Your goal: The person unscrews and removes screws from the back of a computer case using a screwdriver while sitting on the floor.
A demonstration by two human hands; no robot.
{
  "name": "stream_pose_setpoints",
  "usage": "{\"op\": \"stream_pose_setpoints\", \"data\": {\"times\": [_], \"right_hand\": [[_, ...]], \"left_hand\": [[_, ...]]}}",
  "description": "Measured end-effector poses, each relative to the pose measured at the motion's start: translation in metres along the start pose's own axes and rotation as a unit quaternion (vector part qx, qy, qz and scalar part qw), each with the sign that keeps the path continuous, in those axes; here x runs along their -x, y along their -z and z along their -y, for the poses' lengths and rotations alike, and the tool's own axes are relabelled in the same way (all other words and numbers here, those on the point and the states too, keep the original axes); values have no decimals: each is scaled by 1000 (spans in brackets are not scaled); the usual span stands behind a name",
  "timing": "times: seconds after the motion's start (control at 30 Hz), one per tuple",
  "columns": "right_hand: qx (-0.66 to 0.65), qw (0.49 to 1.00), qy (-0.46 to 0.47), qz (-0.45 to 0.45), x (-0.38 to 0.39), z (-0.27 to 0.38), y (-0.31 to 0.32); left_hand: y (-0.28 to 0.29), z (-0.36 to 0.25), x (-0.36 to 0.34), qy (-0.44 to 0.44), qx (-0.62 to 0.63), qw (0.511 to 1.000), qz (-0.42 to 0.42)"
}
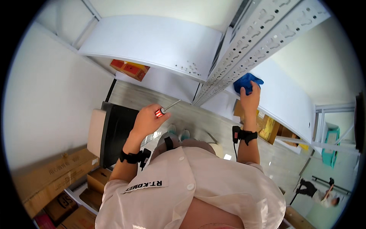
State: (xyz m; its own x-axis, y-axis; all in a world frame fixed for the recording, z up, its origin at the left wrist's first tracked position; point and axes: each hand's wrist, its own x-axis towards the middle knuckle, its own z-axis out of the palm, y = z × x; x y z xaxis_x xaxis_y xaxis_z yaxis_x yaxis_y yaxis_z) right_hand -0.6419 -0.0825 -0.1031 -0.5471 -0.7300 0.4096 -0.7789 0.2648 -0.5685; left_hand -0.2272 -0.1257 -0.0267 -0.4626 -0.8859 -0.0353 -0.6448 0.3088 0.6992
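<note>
My left hand [148, 121] is closed round the red-and-white handle of a screwdriver [163, 111]. Its metal shaft points up and to the right, over the floor. On the right-hand shelf, beside the perforated upright, my right hand [250, 97] grips a crumpled blue cloth or bag [244, 81] between thumb and fingers. What the blue thing may contain is hidden. Several small metal pieces, like screws or nuts, [188, 68] lie scattered near the right front corner of the left shelf [148, 40].
A pale metal upright with slotted holes [255, 45] stands between the shelves. Below them are a red box [131, 70] and cardboard boxes [267, 126]. A black-and-beige chair [119, 131] stands left; more cartons [57, 177] fill the lower left. Another person [322, 194] is far right.
</note>
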Motion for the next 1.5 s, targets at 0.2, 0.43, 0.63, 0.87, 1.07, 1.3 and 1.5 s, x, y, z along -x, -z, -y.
{"op": "stream_pose_setpoints", "data": {"times": [0.2, 0.43, 0.63, 0.87, 1.07, 1.3, 1.5], "right_hand": [[-274, 941, 1, 198, 54, 100, 36], [-587, 731, -162, 307, 82, 128, 33], [-490, 780, -138, 364, 96, 131, 4], [-496, 828, -121, 231, 83, 143, -16], [-526, 802, -193, 206, 79, 129, -6], [-510, 820, -219, 143, 94, 105, 23], [-493, 826, -267, 63, 105, 85, 50]], "left_hand": [[-29, -9, -32, -98, 32, 992, 74], [-41, -44, -51, -144, 112, 968, 172], [-51, -36, -60, -131, 135, 945, 267], [-56, 10, -102, -70, 312, 915, 247], [-54, 74, -173, 39, 24, 999, -13], [-81, 98, -217, 36, -89, 994, -61], [-97, 103, -230, 4, -97, 992, -77]]}}
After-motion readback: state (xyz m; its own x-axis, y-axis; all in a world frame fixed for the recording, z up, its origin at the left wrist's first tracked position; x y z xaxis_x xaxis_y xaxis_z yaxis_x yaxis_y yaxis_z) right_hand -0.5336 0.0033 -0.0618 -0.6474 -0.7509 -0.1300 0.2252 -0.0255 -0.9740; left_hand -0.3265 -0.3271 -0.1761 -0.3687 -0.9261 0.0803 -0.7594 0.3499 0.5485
